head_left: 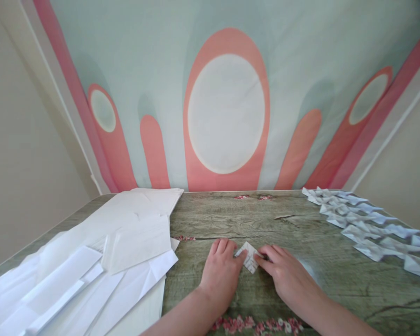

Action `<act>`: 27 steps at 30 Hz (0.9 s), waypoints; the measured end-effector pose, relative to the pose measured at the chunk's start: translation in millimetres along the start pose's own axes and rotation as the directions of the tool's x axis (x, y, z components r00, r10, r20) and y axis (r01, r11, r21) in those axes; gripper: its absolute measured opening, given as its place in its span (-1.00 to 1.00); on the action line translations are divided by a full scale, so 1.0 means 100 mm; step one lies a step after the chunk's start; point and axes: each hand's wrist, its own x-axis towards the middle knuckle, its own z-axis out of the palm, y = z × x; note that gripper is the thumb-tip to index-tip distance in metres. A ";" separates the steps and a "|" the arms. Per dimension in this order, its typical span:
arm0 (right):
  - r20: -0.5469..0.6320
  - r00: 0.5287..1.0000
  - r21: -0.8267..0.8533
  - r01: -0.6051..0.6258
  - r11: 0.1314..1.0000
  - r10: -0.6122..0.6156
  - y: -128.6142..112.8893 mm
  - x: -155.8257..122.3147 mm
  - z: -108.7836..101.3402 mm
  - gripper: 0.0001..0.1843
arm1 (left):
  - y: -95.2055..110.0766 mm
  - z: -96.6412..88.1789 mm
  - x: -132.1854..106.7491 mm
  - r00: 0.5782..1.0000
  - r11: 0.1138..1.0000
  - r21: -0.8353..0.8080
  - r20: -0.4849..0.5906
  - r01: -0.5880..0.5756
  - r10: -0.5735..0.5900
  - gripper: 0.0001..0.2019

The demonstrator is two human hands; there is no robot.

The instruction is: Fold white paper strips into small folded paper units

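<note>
A small folded paper square, white with faint crease lines, lies on the table with one corner toward me. My left hand rests at its left side, the thumb pressing on the paper and the other fingers curled on the tabletop. At the right corner, my right hand pinches the paper's edge between thumb and fingers. Parts of both side corners are hidden under the fingertips.
Stacked white paper sheets and strips cover the table's left side. Along the right edge lie rows of folded white paper pieces. The wood-patterned table ends at a wall hanging with coral and white shapes.
</note>
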 end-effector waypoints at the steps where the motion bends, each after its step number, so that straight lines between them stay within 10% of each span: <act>1: 0.000 1.000 -0.002 -0.004 1.000 0.004 0.00 0.00 0.00 -0.73 | 0.01 0.00 0.00 1.000 1.000 0.007 0.002 0.002 -0.002 -0.70; 12: -0.005 0.996 -0.099 -0.093 0.991 0.093 -0.02 -0.01 -0.09 -0.72 | 0.03 0.02 0.00 1.000 1.000 0.010 -0.009 -0.003 0.003 -0.71; 27: -0.149 0.938 0.257 -0.268 0.929 0.312 0.18 0.06 0.08 -0.79 | -0.03 0.17 0.01 0.992 0.986 -0.158 -0.119 -0.056 0.037 -0.67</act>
